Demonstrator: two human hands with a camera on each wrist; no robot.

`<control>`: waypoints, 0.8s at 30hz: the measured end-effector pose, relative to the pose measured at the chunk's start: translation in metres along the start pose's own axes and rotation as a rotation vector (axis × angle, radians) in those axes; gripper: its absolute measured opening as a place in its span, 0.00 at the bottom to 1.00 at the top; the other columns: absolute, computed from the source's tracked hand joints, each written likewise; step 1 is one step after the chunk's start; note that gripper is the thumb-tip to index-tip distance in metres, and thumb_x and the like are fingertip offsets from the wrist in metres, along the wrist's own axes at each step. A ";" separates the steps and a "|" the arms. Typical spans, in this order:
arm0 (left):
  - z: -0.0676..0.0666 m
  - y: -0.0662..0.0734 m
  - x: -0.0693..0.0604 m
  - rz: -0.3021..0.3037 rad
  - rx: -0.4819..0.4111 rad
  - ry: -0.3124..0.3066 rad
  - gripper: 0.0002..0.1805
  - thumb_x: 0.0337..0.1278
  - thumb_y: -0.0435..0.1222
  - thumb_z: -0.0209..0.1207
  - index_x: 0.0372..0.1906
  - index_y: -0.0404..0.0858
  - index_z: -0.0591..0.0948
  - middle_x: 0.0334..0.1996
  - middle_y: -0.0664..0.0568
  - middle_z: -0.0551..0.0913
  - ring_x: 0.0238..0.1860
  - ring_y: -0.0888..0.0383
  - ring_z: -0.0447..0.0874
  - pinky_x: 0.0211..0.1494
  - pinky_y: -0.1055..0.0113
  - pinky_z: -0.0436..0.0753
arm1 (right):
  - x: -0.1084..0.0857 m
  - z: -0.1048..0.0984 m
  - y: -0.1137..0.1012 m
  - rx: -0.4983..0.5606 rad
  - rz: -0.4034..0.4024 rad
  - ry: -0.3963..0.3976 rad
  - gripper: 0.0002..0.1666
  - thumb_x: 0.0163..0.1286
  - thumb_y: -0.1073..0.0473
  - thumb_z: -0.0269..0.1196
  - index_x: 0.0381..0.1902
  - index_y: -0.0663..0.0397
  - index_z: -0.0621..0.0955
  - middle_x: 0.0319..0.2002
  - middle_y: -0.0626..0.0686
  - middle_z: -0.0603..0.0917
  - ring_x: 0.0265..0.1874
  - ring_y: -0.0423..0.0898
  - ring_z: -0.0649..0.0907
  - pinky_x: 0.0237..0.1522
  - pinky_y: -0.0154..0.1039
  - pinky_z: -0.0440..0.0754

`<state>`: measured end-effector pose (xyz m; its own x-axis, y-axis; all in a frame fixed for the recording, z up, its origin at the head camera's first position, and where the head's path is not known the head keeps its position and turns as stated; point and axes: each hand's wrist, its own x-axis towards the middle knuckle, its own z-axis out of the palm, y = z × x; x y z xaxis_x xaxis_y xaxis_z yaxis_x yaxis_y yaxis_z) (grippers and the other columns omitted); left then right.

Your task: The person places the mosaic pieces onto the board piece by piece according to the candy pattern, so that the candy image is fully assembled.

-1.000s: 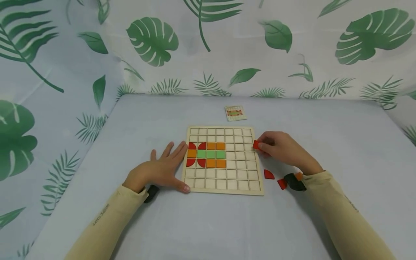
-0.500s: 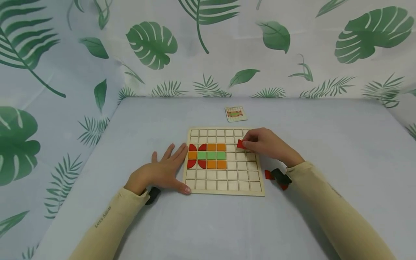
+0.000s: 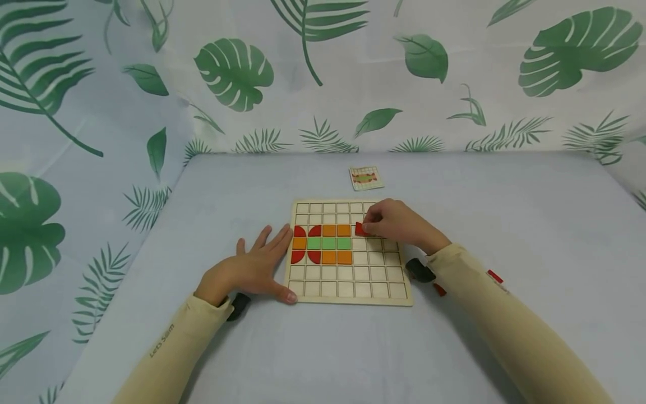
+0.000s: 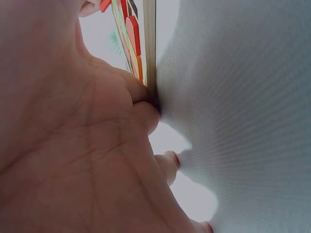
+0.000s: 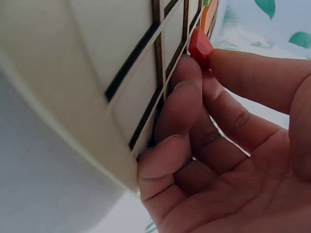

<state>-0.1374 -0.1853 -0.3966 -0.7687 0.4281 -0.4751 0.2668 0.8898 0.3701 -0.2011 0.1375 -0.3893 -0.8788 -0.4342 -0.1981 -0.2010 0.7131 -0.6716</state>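
Note:
A square wooden grid board lies flat on the table. Red quarter-round tiles, orange square tiles and green square tiles fill cells at its left and middle. My left hand rests with spread fingers against the board's left edge, its thumb at the near left corner. Over the third row from the back, just right of the orange tiles, my right hand pinches a small red tile between thumb and finger. Its other fingers curl against the board in the right wrist view. The tile's exact shape is partly hidden.
Behind the board lies a small pattern card with a red, orange and green figure. A loose red piece lies right of the board, beside the right wrist's dark camera. Leaf-printed cloth hangs behind the table.
My right hand has carried the red tile leftward, from the board's right edge to beside the orange tiles. My left hand has stayed at the board's left edge.

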 end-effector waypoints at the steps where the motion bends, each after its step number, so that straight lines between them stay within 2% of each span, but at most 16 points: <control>1: 0.000 0.000 0.000 -0.002 0.000 0.000 0.77 0.50 0.62 0.78 0.89 0.42 0.38 0.88 0.52 0.33 0.86 0.41 0.23 0.75 0.22 0.32 | 0.001 0.000 -0.001 -0.002 0.003 -0.003 0.08 0.76 0.62 0.65 0.35 0.58 0.87 0.30 0.50 0.84 0.35 0.50 0.77 0.39 0.44 0.75; 15: 0.002 -0.001 0.001 -0.004 0.006 0.007 0.77 0.49 0.63 0.78 0.89 0.42 0.38 0.88 0.52 0.33 0.86 0.40 0.24 0.75 0.22 0.33 | 0.008 0.003 -0.007 -0.051 -0.014 -0.030 0.12 0.77 0.63 0.65 0.30 0.56 0.83 0.24 0.49 0.77 0.29 0.46 0.74 0.36 0.43 0.71; 24: 0.000 0.002 -0.001 -0.002 0.008 0.004 0.77 0.49 0.63 0.78 0.89 0.42 0.38 0.88 0.52 0.33 0.86 0.40 0.23 0.75 0.22 0.32 | 0.009 0.007 -0.010 -0.119 -0.007 -0.022 0.09 0.77 0.64 0.63 0.33 0.59 0.82 0.28 0.52 0.80 0.29 0.47 0.75 0.37 0.43 0.74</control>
<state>-0.1366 -0.1842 -0.3956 -0.7718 0.4254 -0.4726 0.2696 0.8920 0.3628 -0.2041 0.1225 -0.3893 -0.8676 -0.4505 -0.2106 -0.2579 0.7697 -0.5840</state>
